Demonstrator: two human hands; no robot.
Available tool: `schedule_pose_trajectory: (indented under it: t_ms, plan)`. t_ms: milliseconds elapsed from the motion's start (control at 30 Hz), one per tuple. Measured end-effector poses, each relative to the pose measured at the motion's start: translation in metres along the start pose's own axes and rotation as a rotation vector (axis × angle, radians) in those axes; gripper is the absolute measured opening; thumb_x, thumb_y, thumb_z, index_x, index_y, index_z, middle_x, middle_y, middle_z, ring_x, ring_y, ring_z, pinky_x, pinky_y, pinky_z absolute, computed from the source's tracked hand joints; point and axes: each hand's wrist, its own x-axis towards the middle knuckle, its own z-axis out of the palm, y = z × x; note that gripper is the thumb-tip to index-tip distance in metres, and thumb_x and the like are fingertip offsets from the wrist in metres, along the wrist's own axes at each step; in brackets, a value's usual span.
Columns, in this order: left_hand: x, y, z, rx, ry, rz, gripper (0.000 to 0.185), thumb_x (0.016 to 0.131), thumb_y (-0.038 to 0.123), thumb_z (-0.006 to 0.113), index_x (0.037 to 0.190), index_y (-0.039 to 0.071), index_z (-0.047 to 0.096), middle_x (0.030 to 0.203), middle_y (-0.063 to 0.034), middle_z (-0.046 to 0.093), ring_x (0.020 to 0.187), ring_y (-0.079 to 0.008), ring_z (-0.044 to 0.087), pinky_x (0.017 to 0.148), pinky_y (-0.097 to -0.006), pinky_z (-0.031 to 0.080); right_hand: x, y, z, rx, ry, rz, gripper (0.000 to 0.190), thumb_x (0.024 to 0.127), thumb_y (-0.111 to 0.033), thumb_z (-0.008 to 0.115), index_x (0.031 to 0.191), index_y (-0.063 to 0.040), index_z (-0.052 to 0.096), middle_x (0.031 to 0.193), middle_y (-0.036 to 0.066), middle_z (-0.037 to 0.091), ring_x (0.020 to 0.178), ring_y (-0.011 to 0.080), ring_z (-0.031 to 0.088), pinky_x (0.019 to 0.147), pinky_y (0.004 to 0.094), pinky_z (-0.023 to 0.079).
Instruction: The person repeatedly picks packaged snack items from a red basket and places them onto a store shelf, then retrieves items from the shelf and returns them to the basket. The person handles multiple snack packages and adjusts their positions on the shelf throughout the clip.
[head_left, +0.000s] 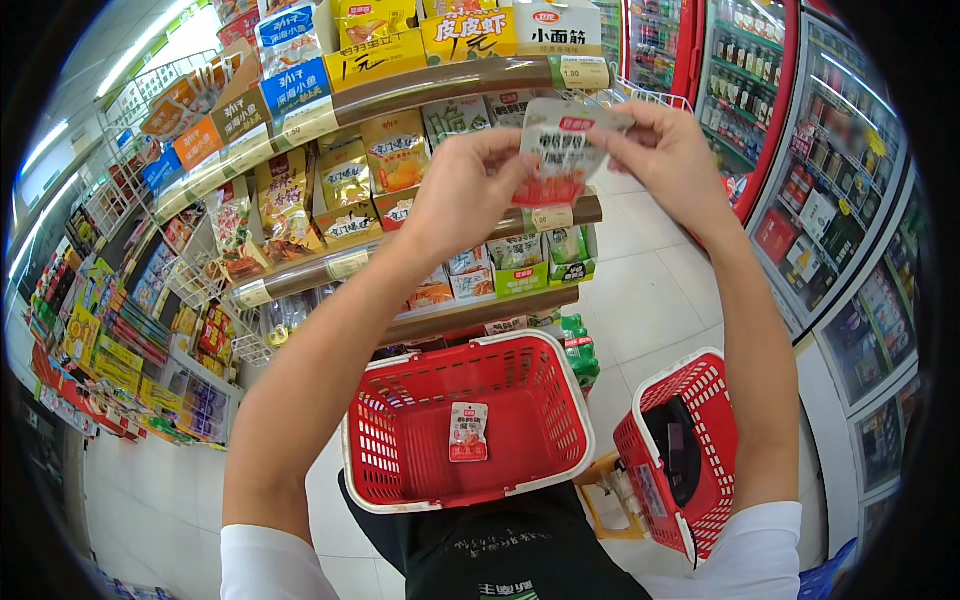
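Note:
Both my hands hold one small snack packet (559, 154), grey above and red below, raised in front of the snack shelves. My left hand (472, 187) pinches its left edge between thumb and fingers. On the other side, my right hand (664, 154) grips the upper right edge. Below them a red plastic shopping basket (495, 499) with a white rim sits in front of my body. A similar red-and-grey snack packet (469, 432) lies flat on its floor.
Tiered shelves (465, 71) of packaged snacks stand ahead, with a wire rack (202, 277) at their left. A second red basket (652, 480) holding a dark item is at lower right. Glass-door drink coolers (750, 82) line the right side. White floor tiles (637, 292) show between.

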Motion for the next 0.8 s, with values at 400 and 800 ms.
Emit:
schedule_pose_trajectory:
  t_ms: [400, 800]
  plan:
    - [0.032, -0.02, 0.007, 0.221, 0.162, 0.007, 0.016, 0.097, 0.012, 0.069, 0.098, -0.003, 0.073, 0.072, -0.0048, 0.067, 0.066, -0.0068, 0.046, 0.059, -0.0294, 0.043, 0.022, 0.011, 0.002, -0.23, 0.105, -0.133, 0.016, 0.095, -0.002, 0.068, 0.11, 0.001, 0.072, 0.1, 0.005, 0.075, 0.089, 0.0089, 0.068, 0.079, 0.0243, 0.056]
    - [0.038, -0.05, 0.013, 0.198, 0.164, -0.063, 0.016, 0.094, 0.014, 0.069, 0.102, 0.001, 0.075, 0.081, -0.0167, 0.072, 0.069, -0.0259, 0.062, 0.067, -0.036, 0.051, 0.025, 0.033, 0.02, -0.163, 0.133, -0.057, 0.031, 0.096, -0.004, 0.066, 0.126, 0.004, 0.065, 0.109, 0.013, 0.074, 0.096, 0.0163, 0.071, 0.084, 0.0295, 0.058]
